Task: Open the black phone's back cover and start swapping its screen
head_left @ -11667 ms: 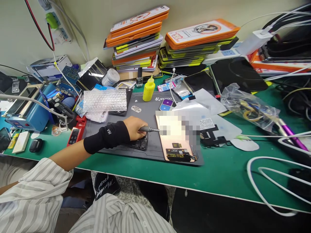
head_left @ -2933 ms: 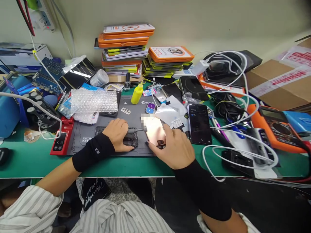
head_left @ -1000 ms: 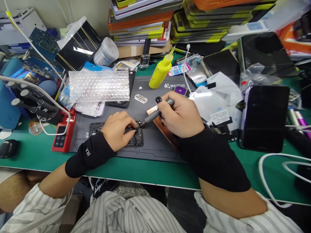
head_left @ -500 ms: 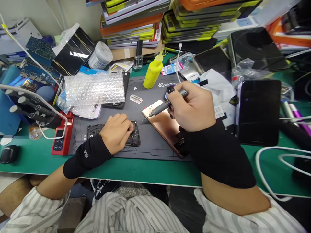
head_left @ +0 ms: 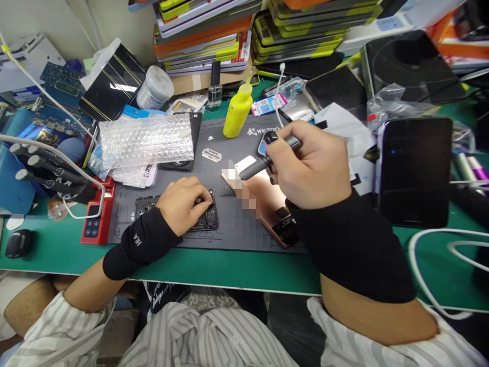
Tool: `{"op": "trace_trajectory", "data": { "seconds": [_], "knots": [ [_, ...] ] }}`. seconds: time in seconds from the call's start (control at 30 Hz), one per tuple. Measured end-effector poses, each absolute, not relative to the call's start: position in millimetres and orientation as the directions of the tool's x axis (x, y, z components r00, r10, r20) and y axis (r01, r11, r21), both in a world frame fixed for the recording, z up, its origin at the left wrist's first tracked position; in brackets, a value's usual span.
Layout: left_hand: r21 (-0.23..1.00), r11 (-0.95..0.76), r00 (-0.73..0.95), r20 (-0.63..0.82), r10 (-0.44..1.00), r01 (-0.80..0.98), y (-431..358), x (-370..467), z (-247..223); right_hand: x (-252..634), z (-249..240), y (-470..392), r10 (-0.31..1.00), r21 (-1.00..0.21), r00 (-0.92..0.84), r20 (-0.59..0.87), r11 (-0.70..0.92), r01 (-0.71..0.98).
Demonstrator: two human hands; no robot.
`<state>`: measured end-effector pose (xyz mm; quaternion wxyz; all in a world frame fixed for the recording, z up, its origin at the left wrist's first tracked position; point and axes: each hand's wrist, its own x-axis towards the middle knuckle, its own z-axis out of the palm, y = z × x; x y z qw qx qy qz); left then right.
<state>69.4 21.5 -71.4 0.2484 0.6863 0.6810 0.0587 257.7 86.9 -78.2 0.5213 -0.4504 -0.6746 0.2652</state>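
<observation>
My right hand grips a dark grey screwdriver, its thin tip slanting down to the left. The shaft passes above a rose-gold phone lying on the grey mat. A blurred patch hides part of that phone's left edge. Over on the left, an opened black phone lies with its inner parts exposed. My left hand rests across it, thumb and fingertips pinched together near its right end. Whatever may be between those fingertips is too small or hidden to make out.
Behind the mat stand a yellow squeeze bottle and a razor blade lies nearer. Bubble wrap and a red device are on the left. A large dark phone and white cable lie right.
My right hand with the screwdriver has shifted slightly to the right in view. My left thumb has moved up against the fingertips over the opened phone.
</observation>
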Motion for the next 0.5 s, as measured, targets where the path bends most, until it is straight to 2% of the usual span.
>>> {"op": "trace_trajectory", "data": {
  "seconds": [0.2, 0.4, 0.5],
  "knots": [
    [0.393, -0.039, 0.142, -0.237, 0.961, 0.919, 17, 64, -72, 259, -79, 86, 0.878, -0.825, -0.072, 0.473, 0.470, 0.314],
    [0.486, -0.012, 0.136, -0.219, 0.966, 0.874, 20, 54, -74, 259, -74, 82, 0.882, -0.815, -0.097, 0.461, 0.464, 0.346],
    [0.487, -0.009, 0.136, -0.226, 0.965, 0.873, 22, 56, -74, 259, -72, 80, 0.876, -0.810, -0.101, 0.472, 0.476, 0.342]
  ]
}}
